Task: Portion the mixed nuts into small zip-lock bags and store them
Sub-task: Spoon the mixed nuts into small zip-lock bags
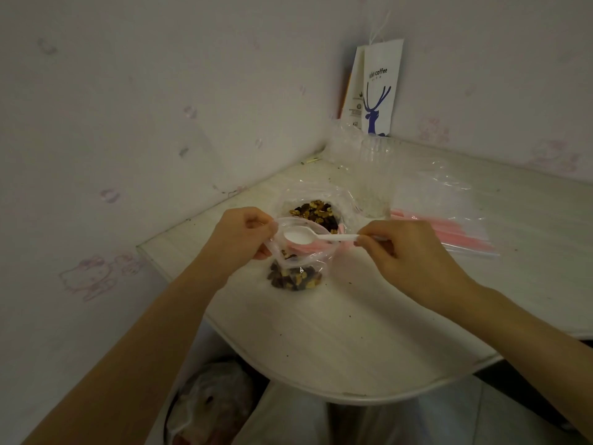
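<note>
A small zip-lock bag (296,274) partly filled with mixed nuts stands on the pale table (337,332). My left hand (239,234) pinches its pink-edged mouth and holds it open. My right hand (407,252) pinches the handle of a white plastic spoon (305,236), whose empty bowl hovers over the bag's mouth. Just behind stands a larger open clear bag of mixed nuts (316,211).
A stack of empty zip-lock bags with pink strips (449,229) lies to the right. A clear plastic cup (377,178) and crumpled plastic (343,146) stand behind, with a white coffee paper bag (380,88) in the corner. A lined bin (211,403) sits below the table's edge.
</note>
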